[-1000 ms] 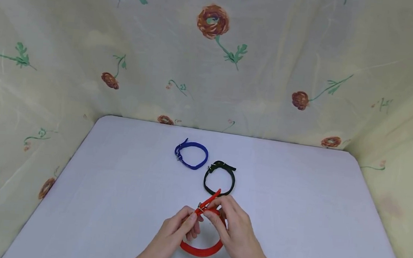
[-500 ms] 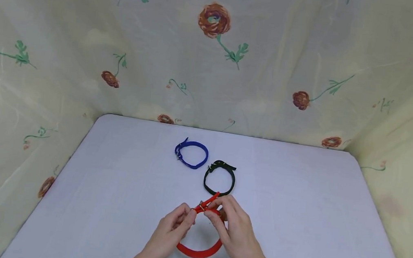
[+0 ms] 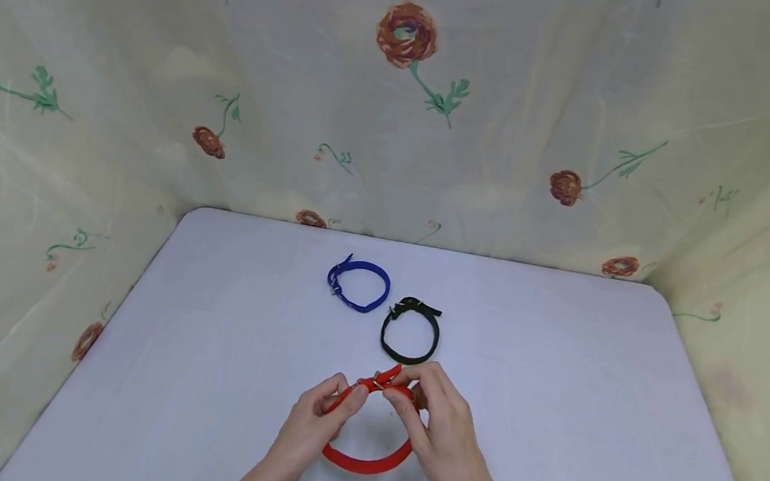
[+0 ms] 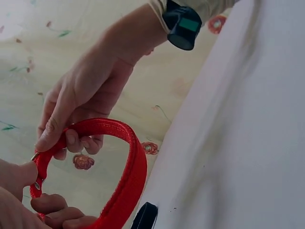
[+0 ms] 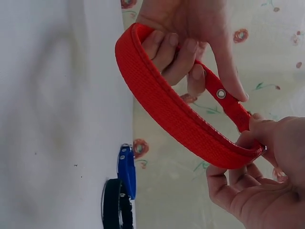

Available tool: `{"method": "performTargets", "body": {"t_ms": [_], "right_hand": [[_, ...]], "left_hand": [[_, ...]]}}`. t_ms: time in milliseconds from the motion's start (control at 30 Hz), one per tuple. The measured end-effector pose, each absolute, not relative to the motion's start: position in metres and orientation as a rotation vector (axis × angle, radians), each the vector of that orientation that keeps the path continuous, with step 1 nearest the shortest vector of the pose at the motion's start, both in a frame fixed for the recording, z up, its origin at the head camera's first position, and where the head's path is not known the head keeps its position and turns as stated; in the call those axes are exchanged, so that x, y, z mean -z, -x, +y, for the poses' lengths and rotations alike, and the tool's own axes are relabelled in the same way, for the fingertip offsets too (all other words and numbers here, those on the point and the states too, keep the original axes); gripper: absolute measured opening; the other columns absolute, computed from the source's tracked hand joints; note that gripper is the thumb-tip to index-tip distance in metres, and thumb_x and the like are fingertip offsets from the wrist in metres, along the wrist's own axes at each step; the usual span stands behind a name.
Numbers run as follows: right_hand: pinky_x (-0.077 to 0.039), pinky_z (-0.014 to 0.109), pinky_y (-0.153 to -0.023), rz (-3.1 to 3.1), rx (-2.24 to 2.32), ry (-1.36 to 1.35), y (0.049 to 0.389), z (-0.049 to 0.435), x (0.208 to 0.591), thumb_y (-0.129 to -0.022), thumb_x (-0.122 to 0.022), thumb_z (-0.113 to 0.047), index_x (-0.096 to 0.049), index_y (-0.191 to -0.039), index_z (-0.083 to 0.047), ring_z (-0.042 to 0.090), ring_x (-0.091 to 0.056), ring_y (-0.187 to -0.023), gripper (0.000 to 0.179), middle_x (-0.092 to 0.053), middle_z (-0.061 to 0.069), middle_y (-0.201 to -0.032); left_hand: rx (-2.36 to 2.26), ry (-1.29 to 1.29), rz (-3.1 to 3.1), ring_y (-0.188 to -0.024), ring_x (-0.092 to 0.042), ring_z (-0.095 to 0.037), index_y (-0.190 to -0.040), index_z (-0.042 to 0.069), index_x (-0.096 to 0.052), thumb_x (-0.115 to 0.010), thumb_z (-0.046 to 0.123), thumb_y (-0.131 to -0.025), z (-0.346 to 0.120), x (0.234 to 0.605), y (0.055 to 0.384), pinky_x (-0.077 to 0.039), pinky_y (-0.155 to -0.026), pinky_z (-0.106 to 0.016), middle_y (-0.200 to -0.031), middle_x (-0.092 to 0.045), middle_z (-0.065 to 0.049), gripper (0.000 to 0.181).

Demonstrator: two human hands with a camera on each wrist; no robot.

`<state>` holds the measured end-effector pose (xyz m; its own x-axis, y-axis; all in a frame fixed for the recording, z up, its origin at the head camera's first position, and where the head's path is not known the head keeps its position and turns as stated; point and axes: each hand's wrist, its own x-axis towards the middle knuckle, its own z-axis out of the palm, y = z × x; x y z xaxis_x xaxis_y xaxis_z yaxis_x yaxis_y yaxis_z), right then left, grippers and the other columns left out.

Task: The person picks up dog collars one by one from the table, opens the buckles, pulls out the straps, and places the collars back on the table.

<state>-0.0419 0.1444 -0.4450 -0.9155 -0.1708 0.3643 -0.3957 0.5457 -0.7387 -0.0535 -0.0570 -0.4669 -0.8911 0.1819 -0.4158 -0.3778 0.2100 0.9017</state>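
A red collar (image 3: 365,465) is held up in a loop between my two hands. Its free strap end pokes out past a metal buckle (image 3: 378,380). My left hand (image 3: 312,423) pinches the strap on the left of the buckle, thumb on top. On the other side, my right hand (image 3: 440,435) pinches the collar close to the buckle with thumb and fingers. In the right wrist view, a metal eyelet (image 5: 221,94) shows in the strap near my left thumb. The left wrist view shows the right hand (image 4: 88,90) gripping the collar; the buckle is partly hidden by fingers.
Beyond my hands, a black collar (image 3: 409,334) lies buckled in a loop on the white table (image 3: 550,392). A blue collar (image 3: 357,286) lies behind it to the left. Flower-patterned cloth (image 3: 486,188) surrounds the table's back and sides.
My left hand has moved a little left, pulling the strap along. The free end past the buckle sticks out less. My right hand has hardly moved and keeps its pinch.
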Motion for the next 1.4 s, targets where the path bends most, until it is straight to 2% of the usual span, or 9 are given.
{"method": "performTargets", "body": {"t_ms": [267, 400, 533, 600, 733, 867, 1133, 1267, 1400], "right_hand": [[-0.055, 0.019, -0.063, -2.557, -1.320, -0.472, 0.0415, 0.1463, 0.4433, -0.098, -0.079, -0.014, -0.065, -0.117, -0.020, -0.002, -0.056, -0.077, 0.025, -0.065, -0.009, -0.104], [-0.053, 0.018, -0.062, -2.557, -1.293, -0.480, 0.0415, 0.1468, 0.4437, -0.098, -0.079, -0.016, -0.065, -0.117, -0.020, -0.002, -0.054, -0.076, 0.024, -0.065, -0.009, -0.103], [-0.053, 0.017, -0.063, -2.555, -1.270, -0.516, 0.0418, 0.1466, 0.4445, -0.097, -0.080, -0.014, -0.065, -0.116, -0.019, -0.001, -0.055, -0.077, 0.025, -0.065, -0.008, -0.105], [-0.054, 0.017, -0.065, -2.559, -1.272, -0.529, 0.0416, 0.1463, 0.4448, -0.096, -0.080, -0.014, -0.065, -0.116, -0.019, -0.001, -0.057, -0.080, 0.025, -0.066, -0.008, -0.106], [-0.056, 0.018, -0.067, -2.568, -1.291, -0.528, 0.0411, 0.1458, 0.4447, -0.097, -0.079, -0.015, -0.066, -0.117, -0.020, -0.001, -0.058, -0.082, 0.024, -0.067, -0.008, -0.107], [-0.054, 0.018, -0.065, -2.552, -1.285, -0.530, 0.0411, 0.1455, 0.4445, -0.097, -0.079, -0.015, -0.066, -0.116, -0.020, 0.001, -0.057, -0.079, 0.023, -0.066, -0.008, -0.105], [-0.052, 0.017, -0.063, -2.552, -1.274, -0.503, 0.0408, 0.1458, 0.4431, -0.097, -0.080, -0.016, -0.065, -0.114, -0.020, 0.000, -0.055, -0.078, 0.023, -0.063, -0.010, -0.102], [-0.051, 0.017, -0.062, -2.540, -1.272, -0.517, 0.0409, 0.1465, 0.4436, -0.097, -0.080, -0.015, -0.066, -0.115, -0.020, -0.002, -0.053, -0.076, 0.024, -0.063, -0.010, -0.102], [-0.051, 0.016, -0.062, -2.536, -1.262, -0.538, 0.0408, 0.1469, 0.4441, -0.097, -0.080, -0.014, -0.066, -0.115, -0.019, -0.003, -0.051, -0.075, 0.024, -0.063, -0.009, -0.103]], "left_hand": [[-1.759, 0.158, 2.001, -0.067, -0.045, -0.015, -0.099, 0.016, -0.054, -0.068, 0.058, -0.101, -0.0581, 0.4673, 0.0525, -0.031, -0.056, -0.024, -0.068, -0.047, 0.004, 0.045], [-1.739, 0.003, 2.047, -0.071, -0.052, -0.015, -0.111, 0.014, -0.059, -0.065, 0.050, -0.106, -0.0581, 0.4652, 0.0507, -0.040, -0.059, -0.022, -0.076, -0.058, 0.001, 0.037], [-1.727, -0.134, 2.096, -0.076, -0.062, -0.013, -0.123, 0.013, -0.062, -0.063, 0.043, -0.109, -0.0585, 0.4616, 0.0495, -0.052, -0.068, -0.022, -0.094, -0.072, -0.008, 0.033], [-1.737, -0.143, 2.099, -0.077, -0.062, -0.012, -0.126, 0.012, -0.062, -0.062, 0.042, -0.109, -0.0583, 0.4604, 0.0492, -0.052, -0.068, -0.022, -0.098, -0.073, -0.010, 0.034], [-1.770, -0.114, 2.114, -0.075, -0.058, -0.012, -0.124, 0.010, -0.064, -0.064, 0.040, -0.109, -0.0569, 0.4598, 0.0482, -0.044, -0.065, -0.021, -0.088, -0.065, -0.006, 0.033], [-1.779, -0.050, 2.160, -0.068, -0.051, -0.008, -0.114, 0.012, -0.064, -0.068, 0.041, -0.107, -0.0549, 0.4601, 0.0472, -0.037, -0.062, -0.021, -0.075, -0.054, 0.001, 0.030], [-1.760, 0.072, 2.147, -0.064, -0.046, -0.010, -0.103, 0.013, -0.059, -0.070, 0.048, -0.103, -0.0543, 0.4603, 0.0484, -0.033, -0.056, -0.022, -0.067, -0.047, 0.004, 0.037], [-1.752, 0.101, 2.121, -0.064, -0.046, -0.013, -0.106, 0.013, -0.060, -0.070, 0.050, -0.103, -0.0534, 0.4599, 0.0487, -0.032, -0.055, -0.023, -0.066, -0.047, 0.003, 0.039], [-1.724, 0.066, 2.120, -0.062, -0.047, -0.013, -0.120, 0.018, -0.062, -0.067, 0.053, -0.104, -0.0526, 0.4599, 0.0490, -0.034, -0.055, -0.023, -0.066, -0.048, 0.003, 0.039]]}}
